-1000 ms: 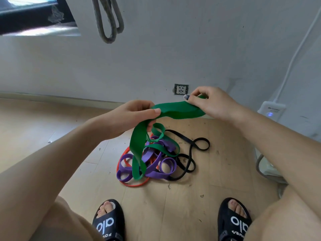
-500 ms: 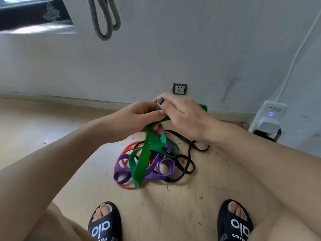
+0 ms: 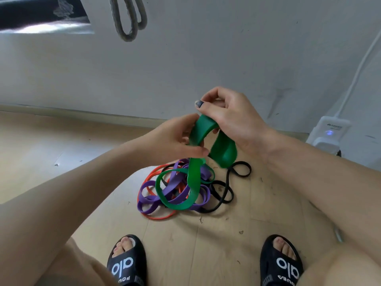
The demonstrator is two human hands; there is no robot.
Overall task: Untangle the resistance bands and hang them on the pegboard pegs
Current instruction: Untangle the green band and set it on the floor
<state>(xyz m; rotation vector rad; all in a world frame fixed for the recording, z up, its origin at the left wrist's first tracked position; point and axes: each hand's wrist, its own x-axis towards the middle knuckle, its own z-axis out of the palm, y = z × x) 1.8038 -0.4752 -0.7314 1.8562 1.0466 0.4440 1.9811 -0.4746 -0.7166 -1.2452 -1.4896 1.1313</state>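
A wide green band [image 3: 193,176] rises from a tangle on the wooden floor into both hands. My left hand [image 3: 175,139] pinches it just above the pile. My right hand [image 3: 228,118] grips a folded loop of the same band, which hangs below its palm. In the pile lie a purple band [image 3: 148,200], an orange band [image 3: 162,217] and a thin black band [image 3: 228,188], all interlaced with the green one. A grey band [image 3: 128,19] hangs on the wall at the top; its peg is out of frame.
The white wall [image 3: 226,58] stands close behind the pile. A white plugged-in device [image 3: 328,133] with a blue light and a cable sits at the right. My two feet in black slides [image 3: 126,263] are near the bottom edge. Debris specks dot the floor.
My hands, held apart with the green band stretched between them, came together; the right hand now holds a folded loop beside the left. The view has shifted slightly.
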